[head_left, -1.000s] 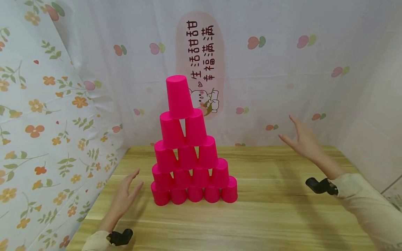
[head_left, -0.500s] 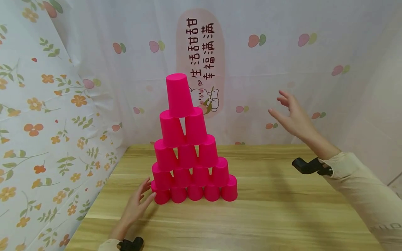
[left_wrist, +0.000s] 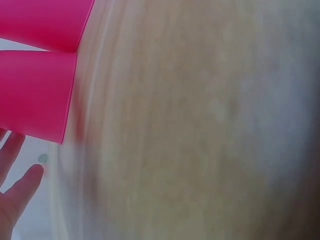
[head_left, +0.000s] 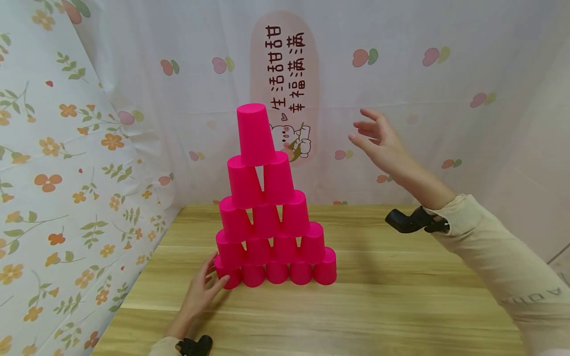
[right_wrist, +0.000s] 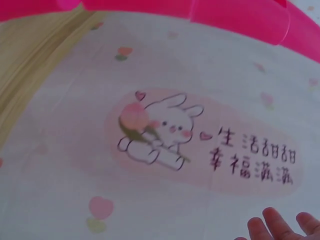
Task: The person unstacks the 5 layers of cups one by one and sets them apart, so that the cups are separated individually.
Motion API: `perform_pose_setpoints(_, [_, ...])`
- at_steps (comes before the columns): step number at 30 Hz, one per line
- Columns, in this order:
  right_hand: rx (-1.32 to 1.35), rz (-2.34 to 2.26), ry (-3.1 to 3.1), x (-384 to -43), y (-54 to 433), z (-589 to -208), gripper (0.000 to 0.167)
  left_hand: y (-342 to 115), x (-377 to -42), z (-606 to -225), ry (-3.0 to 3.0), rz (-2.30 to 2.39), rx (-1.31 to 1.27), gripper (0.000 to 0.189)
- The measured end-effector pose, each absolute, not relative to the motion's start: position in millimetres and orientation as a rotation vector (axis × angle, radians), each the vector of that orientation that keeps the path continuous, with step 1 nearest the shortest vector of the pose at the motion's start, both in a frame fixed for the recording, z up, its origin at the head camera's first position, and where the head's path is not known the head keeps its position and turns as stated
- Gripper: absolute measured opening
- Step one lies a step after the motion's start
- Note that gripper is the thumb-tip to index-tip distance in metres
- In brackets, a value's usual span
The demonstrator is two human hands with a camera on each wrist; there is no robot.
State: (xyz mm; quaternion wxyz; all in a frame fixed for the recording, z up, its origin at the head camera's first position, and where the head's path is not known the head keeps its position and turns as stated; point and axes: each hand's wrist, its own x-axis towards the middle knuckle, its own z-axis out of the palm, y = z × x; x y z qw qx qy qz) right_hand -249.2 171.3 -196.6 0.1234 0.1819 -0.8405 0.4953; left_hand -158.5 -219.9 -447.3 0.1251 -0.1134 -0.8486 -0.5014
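Bright pink upside-down cups form a five-row pyramid, with a single cup point(head_left: 256, 134) at its peak. My left hand point(head_left: 199, 294) is at the leftmost bottom cup point(head_left: 234, 278). Its thumb lies in front of that cup and the other fingers at its left side; whether they press on it I cannot tell. In the left wrist view, thumb and fingers are spread beside a pink cup point(left_wrist: 35, 92). My right hand point(head_left: 384, 141) hangs in the air right of the peak, fingers slightly bent, holding nothing. Only its fingertips show in the right wrist view.
The pyramid stands on a wooden table point(head_left: 401, 296). Behind it hangs a white curtain point(head_left: 392, 84) with a rabbit print and writing. A flower-patterned cloth point(head_left: 80, 173) hangs on the left. Black wrist devices sit on both forearms.
My left hand has moved right, up to the leftmost bottom cup. My right hand has risen and come left toward the pyramid's peak. The cups stand as before.
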Motion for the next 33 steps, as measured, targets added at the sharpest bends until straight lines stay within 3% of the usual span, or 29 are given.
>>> perform_pose_setpoints(14, [0.743,1.626,-2.442,-247.2,104.0,-168.3,0.06,-232.7,-179.4,-481.6,-2.453,-1.471,-0.304,0.057])
perform_pose_setpoints(33, [0.933,1.686,-2.407,-247.1,40.4,-154.9,0.074,-240.9,-184.1,-476.0,-2.505,-1.678,-0.236,0.056])
